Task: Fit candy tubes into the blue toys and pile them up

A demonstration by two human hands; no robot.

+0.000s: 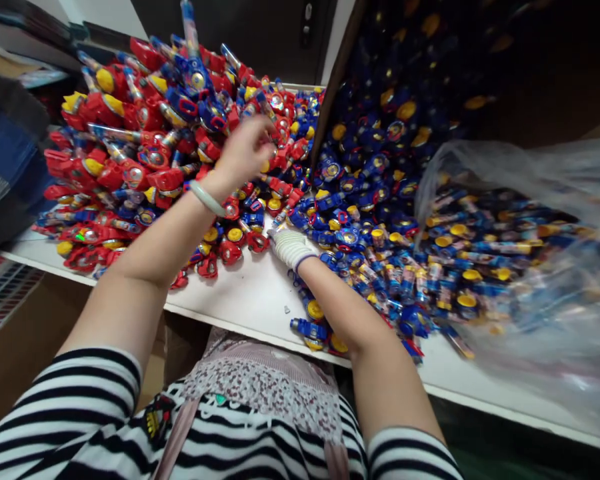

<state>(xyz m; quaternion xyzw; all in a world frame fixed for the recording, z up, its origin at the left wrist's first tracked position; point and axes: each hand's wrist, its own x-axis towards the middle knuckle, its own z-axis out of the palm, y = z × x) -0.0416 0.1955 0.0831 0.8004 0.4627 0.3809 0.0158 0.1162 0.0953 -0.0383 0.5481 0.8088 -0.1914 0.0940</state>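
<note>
Left hand (pixel 245 150): blurry, by red toys (pixel 135 177); can't tell its grip.
Right hand (pixel 293 248): gloved, by blue toys (pixel 347 237); can't tell its grip.
Counter (pixel 245 293): white.

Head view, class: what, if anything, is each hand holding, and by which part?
It cannot be told for either: the left hand is blurred over the red toys, and what the gloved right hand may grip is too unclear.

red toys (pixel 166 180) — dozens, blue toys (pixel 347 237) — dozens, two hands (pixel 244 152), one glove (pixel 294 248), one bracelet (pixel 207 199)
</note>
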